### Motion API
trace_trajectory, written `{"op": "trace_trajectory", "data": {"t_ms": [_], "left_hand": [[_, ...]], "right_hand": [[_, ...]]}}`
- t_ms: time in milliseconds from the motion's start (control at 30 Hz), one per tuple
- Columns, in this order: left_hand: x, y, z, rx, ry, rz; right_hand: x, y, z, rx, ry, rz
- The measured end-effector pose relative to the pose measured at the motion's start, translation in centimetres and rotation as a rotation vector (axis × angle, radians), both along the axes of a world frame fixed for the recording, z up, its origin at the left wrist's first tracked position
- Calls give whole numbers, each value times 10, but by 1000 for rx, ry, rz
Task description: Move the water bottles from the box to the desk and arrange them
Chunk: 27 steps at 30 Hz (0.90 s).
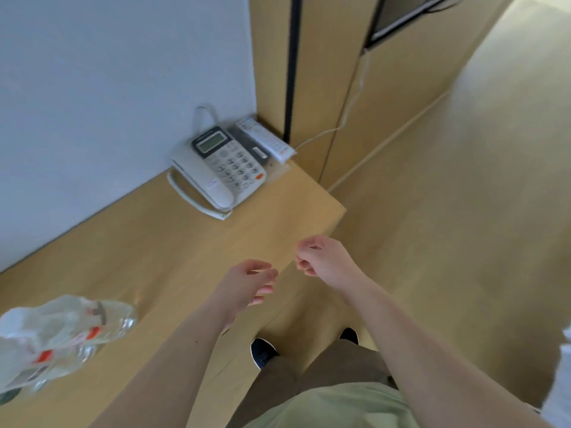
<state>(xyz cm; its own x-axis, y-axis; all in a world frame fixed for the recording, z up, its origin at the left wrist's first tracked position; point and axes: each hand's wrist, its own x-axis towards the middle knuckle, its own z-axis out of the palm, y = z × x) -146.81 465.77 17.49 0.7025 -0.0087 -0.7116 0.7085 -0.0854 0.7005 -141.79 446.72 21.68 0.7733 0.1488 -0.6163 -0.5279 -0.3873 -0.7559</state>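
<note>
Now both hands, left hand point(247, 282) and right hand point(321, 257), hover empty.

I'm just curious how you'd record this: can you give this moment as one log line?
left hand: open, empty | right hand: fingers loosely curled, empty | bottles: on desk, left | phone: back corner | box: not in view

White desk phone point(221, 168) beside a remote point(265, 139), against the wall point(108, 72).
</note>
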Motion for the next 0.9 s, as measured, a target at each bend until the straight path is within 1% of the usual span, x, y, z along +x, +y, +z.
{"op": "trace_trajectory", "data": {"t_ms": [133, 300, 567, 900], "left_hand": [[15, -40, 0, 19, -3, -116], [33, -100, 5, 55, -11, -235], [53, -221, 19, 102, -59, -367], [70, -364, 20, 118, -33, -576]], "right_hand": [[-2, -46, -5, -19, 17, -137], [-5, -111, -10, 34, 18, -256], [-14, -237, -21, 60, 36, -449], [-29, -371, -28, 109, 15, -650]]}}
